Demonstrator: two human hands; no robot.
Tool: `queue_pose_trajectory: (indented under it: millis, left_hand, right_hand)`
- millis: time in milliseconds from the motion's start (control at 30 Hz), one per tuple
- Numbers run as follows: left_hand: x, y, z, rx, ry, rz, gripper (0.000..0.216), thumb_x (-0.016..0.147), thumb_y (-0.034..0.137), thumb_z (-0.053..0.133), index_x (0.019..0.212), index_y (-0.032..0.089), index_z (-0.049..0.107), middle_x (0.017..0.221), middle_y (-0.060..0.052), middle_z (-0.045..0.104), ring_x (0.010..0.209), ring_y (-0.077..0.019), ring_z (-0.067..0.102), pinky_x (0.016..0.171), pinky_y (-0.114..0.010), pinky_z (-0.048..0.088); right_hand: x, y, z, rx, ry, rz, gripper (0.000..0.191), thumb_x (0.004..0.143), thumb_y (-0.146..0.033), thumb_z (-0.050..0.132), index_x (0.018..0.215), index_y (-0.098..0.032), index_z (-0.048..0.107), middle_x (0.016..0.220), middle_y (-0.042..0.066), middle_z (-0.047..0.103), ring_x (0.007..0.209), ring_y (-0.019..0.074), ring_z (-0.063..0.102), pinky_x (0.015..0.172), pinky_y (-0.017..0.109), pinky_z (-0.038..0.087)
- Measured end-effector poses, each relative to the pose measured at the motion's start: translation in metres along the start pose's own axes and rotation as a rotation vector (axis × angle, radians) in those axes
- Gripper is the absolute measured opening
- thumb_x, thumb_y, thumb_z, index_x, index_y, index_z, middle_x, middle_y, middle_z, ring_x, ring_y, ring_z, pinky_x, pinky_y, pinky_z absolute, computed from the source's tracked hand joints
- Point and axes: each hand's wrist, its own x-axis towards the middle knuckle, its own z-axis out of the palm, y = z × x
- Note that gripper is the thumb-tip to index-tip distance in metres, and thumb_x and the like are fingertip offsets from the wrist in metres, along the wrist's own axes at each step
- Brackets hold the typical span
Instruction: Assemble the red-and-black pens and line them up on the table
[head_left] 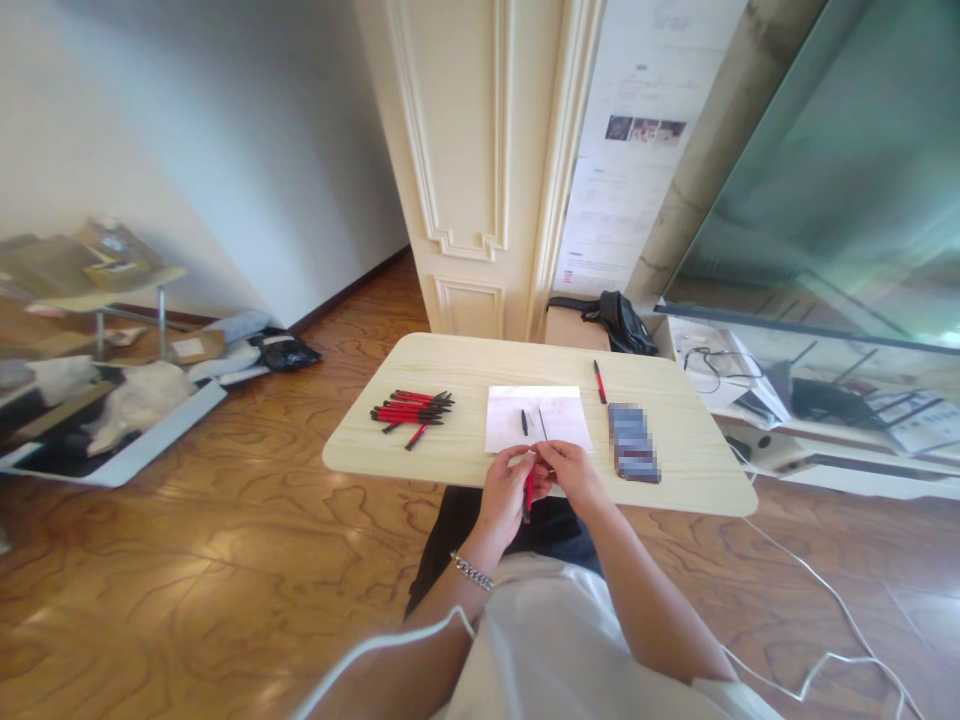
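Observation:
My left hand is closed around a red pen that points downward at the near edge of the small wooden table. My right hand pinches the pen's upper end, fingertips meeting the left hand's. Just beyond my hands lies a white sheet of paper with a small black pen part and a thin refill on it. A pile of several red-and-black pens lies on the left of the table. A single red pen rests to the right of the paper.
A blurred phone-like object lies on the table's right side. A black bag sits behind the table by a cream door frame. A low TV shelf with cables stands right. Clutter and a white tray lie left. A white cable runs across the floor.

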Motion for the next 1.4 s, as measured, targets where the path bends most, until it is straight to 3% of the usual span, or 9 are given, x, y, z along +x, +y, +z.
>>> queue_pose_trajectory:
  millis: [167,433,733,933,1133,1267,1400]
  left_hand:
    - [-0.001,0.0,0.004,0.109,0.022,0.023,0.06,0.076,0.045,0.066,0.122,0.013,0.042,0.056,0.001,0.061,0.04,-0.0135,0.056,0.036,-0.02,0.039]
    - [-0.005,0.003,0.005,0.19,-0.018,0.03,0.064,0.075,0.05,0.064,0.122,0.013,0.043,0.051,0.003,0.057,0.035,-0.0113,0.05,0.032,-0.018,0.03]
    - [-0.006,0.004,0.007,0.225,-0.092,-0.01,0.062,0.075,0.051,0.063,0.121,0.013,0.047,0.051,0.002,0.058,0.033,-0.0105,0.048,0.033,-0.018,0.029]
    - [-0.002,-0.003,0.0,0.223,-0.099,0.026,0.05,0.076,0.049,0.062,0.111,0.014,0.054,0.055,0.0,0.06,0.039,-0.0101,0.051,0.036,-0.018,0.033]
    - [0.002,-0.005,-0.008,0.197,-0.082,0.044,0.043,0.075,0.05,0.063,0.098,0.014,0.058,0.058,0.0,0.061,0.044,-0.0109,0.055,0.04,-0.02,0.037]
    - [0.002,-0.003,-0.008,0.179,-0.062,0.038,0.044,0.074,0.051,0.065,0.098,0.015,0.057,0.061,-0.001,0.063,0.046,-0.0121,0.058,0.041,-0.02,0.039]
    - [0.001,0.0,-0.006,0.176,-0.041,0.026,0.044,0.074,0.051,0.065,0.098,0.015,0.057,0.064,-0.003,0.066,0.052,-0.015,0.063,0.046,-0.021,0.042]
  right_hand:
    - [-0.013,-0.005,0.005,0.189,-0.169,0.018,0.035,0.078,-0.051,0.059,0.075,-0.016,0.061,0.049,-0.003,0.049,0.04,0.0131,0.05,0.046,0.03,0.046]
    - [-0.011,-0.005,-0.005,0.144,-0.242,0.005,0.032,0.079,-0.044,0.059,0.083,-0.013,0.066,0.053,0.001,0.059,0.045,0.0162,0.058,0.05,0.028,0.045]
    - [0.009,-0.003,-0.024,-0.021,-0.017,-0.04,0.033,0.07,-0.038,0.07,0.092,-0.013,0.07,0.074,0.005,0.068,0.058,0.0116,0.056,0.057,0.025,0.044]
    - [0.047,-0.024,-0.038,-0.672,0.282,-0.24,0.02,0.078,-0.032,0.059,0.082,-0.016,0.071,0.078,0.006,0.071,0.068,0.016,0.061,0.064,0.027,0.043]
    - [0.067,-0.021,-0.032,-1.127,0.301,-0.229,0.024,0.083,-0.031,0.054,0.081,-0.017,0.073,0.085,0.01,0.072,0.078,0.0184,0.063,0.069,0.025,0.039]
    - [0.07,-0.015,-0.028,-1.161,0.31,-0.228,0.025,0.083,-0.031,0.054,0.084,-0.016,0.074,0.089,0.012,0.071,0.081,0.0188,0.062,0.07,0.025,0.038]
    - [0.062,-0.02,-0.031,-1.015,0.372,-0.255,0.025,0.083,-0.035,0.054,0.089,-0.017,0.072,0.089,0.01,0.071,0.077,0.0188,0.061,0.069,0.027,0.039]
